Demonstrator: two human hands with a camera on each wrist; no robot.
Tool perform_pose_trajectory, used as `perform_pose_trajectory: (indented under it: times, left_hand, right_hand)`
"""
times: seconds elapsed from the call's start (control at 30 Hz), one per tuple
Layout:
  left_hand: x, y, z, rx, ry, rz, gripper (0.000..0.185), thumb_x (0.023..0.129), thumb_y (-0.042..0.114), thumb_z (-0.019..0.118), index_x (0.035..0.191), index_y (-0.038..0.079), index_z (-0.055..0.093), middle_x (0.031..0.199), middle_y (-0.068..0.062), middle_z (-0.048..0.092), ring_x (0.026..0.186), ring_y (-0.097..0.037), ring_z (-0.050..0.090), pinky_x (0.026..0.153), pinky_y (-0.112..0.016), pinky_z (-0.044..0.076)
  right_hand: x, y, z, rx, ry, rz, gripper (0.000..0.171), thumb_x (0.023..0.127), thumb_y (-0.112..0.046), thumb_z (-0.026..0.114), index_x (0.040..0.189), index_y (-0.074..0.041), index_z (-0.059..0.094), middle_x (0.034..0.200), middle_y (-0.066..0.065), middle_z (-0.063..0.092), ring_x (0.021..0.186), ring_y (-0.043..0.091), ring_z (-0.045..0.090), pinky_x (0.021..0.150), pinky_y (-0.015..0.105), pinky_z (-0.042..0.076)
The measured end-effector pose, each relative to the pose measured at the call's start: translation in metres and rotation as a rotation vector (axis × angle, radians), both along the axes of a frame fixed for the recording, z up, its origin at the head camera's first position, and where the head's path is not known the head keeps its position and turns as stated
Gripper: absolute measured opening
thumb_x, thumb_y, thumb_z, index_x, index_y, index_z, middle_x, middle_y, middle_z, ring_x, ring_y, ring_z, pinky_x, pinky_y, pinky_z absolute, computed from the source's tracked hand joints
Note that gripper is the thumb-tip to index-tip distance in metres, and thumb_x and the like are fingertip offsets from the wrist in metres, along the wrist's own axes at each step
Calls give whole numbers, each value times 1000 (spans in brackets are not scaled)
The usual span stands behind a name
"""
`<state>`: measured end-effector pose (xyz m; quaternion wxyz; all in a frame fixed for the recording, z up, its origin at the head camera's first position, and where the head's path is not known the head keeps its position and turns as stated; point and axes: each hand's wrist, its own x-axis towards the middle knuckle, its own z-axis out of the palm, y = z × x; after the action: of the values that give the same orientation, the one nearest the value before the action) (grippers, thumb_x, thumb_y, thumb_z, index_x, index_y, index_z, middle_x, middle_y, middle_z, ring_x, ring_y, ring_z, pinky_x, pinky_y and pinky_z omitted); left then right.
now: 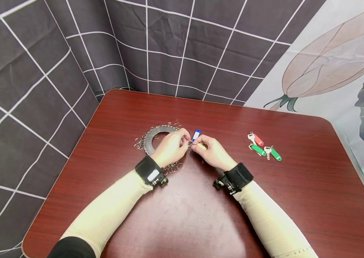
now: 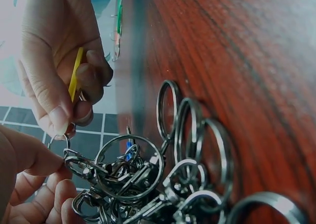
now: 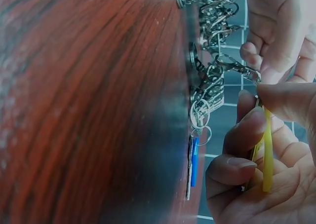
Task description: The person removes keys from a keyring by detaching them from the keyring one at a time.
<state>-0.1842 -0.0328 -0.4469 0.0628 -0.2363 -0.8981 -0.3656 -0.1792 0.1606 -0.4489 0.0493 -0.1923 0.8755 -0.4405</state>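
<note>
The person's left hand and right hand meet over the middle of a dark red wooden table, fingertips almost touching. The left hand's thumb and forefinger are pressed together on a small metal snap clip, one of many hanging from a large flat grey metal ring that lies on the table under and behind that hand. Small silver split rings fan out from the big ring's edge.

The right hand's thumb and fingers are curled round a yellow plastic key tag, pinching it by its upper end, right against the clip held by the left hand. Whether the tag's little ring is already caught in the clip cannot be told.

A blue plastic key tag sits just beyond the two hands, hanging from the clips at the big ring's edge. To the right, well apart from the hands, lie one red-tagged key and two green-tagged keys close together on the tabletop.
</note>
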Motion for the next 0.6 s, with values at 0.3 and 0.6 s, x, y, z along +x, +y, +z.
perform_pose_trajectory:
  times: [0.3, 0.6]
  left_hand:
    - [1, 0, -2, -40, -37, -22, 8, 86, 10, 61, 92, 14, 63, 82, 4, 57, 75, -8, 54, 67, -23, 45]
    - [0, -2, -5, -12, -50, -64, 9, 85, 9, 64, 90, 14, 58, 81, 3, 56, 74, -9, 54, 67, -24, 45]
  right_hand:
    - [0, 1, -1, -41, 9, 10, 5, 92, -19, 67, 93, -14, 65, 76, -1, 59, 56, 14, 53, 55, 28, 44]
    - [1, 3, 3, -58, 5, -18, 5, 91, -16, 68, 95, -15, 66, 75, 1, 60, 57, 15, 52, 53, 27, 44]
